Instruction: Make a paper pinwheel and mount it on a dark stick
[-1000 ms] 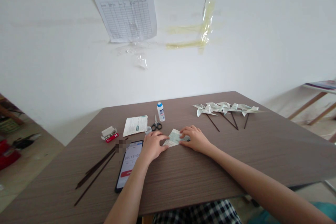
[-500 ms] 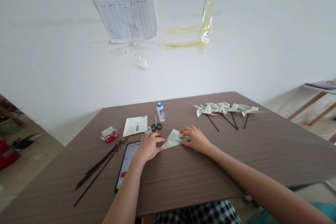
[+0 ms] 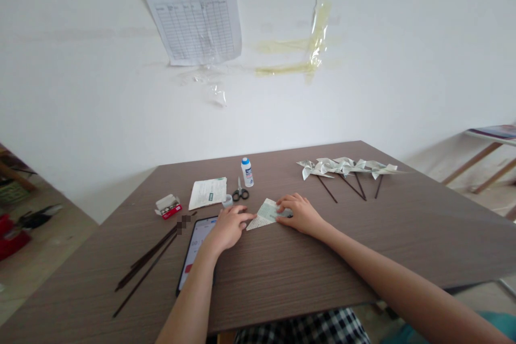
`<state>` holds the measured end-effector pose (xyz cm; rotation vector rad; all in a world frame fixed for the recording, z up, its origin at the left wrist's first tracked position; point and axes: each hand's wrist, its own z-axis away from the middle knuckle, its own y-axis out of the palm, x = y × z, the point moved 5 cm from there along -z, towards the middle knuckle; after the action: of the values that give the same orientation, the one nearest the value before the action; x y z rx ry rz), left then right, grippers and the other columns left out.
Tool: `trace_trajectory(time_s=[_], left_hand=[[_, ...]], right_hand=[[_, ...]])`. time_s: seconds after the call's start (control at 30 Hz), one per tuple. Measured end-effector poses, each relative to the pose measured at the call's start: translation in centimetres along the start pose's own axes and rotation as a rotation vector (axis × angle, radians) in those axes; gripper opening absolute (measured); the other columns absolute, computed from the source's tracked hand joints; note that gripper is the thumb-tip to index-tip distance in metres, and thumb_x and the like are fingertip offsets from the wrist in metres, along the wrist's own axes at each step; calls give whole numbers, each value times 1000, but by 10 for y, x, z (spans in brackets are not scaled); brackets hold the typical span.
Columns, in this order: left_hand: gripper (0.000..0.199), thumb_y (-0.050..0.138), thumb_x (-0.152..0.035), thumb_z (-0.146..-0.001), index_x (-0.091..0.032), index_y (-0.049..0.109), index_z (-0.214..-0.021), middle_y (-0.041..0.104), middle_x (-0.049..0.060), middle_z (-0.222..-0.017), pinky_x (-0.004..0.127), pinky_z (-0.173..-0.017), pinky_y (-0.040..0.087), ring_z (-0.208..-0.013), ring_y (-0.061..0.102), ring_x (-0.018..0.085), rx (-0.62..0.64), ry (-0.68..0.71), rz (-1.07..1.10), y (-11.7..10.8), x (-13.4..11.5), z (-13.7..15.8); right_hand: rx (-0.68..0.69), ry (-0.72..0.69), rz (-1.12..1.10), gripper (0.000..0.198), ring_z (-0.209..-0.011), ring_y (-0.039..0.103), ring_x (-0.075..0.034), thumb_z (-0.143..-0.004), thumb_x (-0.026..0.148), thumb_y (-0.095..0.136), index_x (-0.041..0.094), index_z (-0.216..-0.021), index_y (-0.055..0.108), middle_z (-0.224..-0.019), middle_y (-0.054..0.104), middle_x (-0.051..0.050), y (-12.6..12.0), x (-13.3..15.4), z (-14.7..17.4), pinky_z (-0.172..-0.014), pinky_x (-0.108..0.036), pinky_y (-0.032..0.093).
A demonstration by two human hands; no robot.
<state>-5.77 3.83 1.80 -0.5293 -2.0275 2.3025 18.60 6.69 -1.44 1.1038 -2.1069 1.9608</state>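
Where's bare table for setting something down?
Widest: right side, between the pinwheels and right forearm, toward the table's right edge. Second: near strip between the forearms, this side of the folded paper. Crowded: beside and beyond the left hand, with phone, sticks, small box, scissors, bottle.

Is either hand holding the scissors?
No, the scissors lie on the table, apart from the left hand and right hand, which are at the paper.
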Motion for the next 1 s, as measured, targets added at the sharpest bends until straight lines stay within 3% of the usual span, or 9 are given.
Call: trace_trajectory(time_s=[0.13, 0.33, 0.6, 1.0], left_hand=[[37, 61, -27, -116, -35, 91, -138, 76, 7, -165, 52, -138, 43, -159, 64, 35, -23, -51, -44, 0, -14, 0], [28, 75, -44, -113, -29, 89, -132, 80, 15, -149, 64, -132, 44, -152, 65, 43, -102, -170, -127, -2, -46, 4], [47, 71, -36, -116, -40, 76, -162, 72, 15, -165, 78, -136, 39, -160, 58, 44, -67, -147, -132, 2, -53, 4], [47, 69, -35, -117, -43, 76, -163, 71, 13, -169, 78, -137, 40, -164, 56, 43, -79, -148, -136, 5, -51, 5]], right_hand=[[2, 3, 7, 7, -142, 71, -35, -100, 29, 88, 27, -106, 87, -148, 83, -8, -1, 2, 1, -122, -54, 53], [11, 17, 14, 6, -144, 70, -36, -100, 29, 88, 28, -105, 86, -149, 84, -8, -1, 5, 1, -121, -54, 53], [18, 29, -3, 7, -147, 68, -36, -101, 28, 86, 28, -109, 87, -152, 82, -8, 0, 7, 0, -124, -55, 52], [85, 97, -40, 37, -166, 54, -39, -103, 27, 78, 36, -137, 88, -169, 72, -7, 2, -12, 0, -134, -63, 44]])
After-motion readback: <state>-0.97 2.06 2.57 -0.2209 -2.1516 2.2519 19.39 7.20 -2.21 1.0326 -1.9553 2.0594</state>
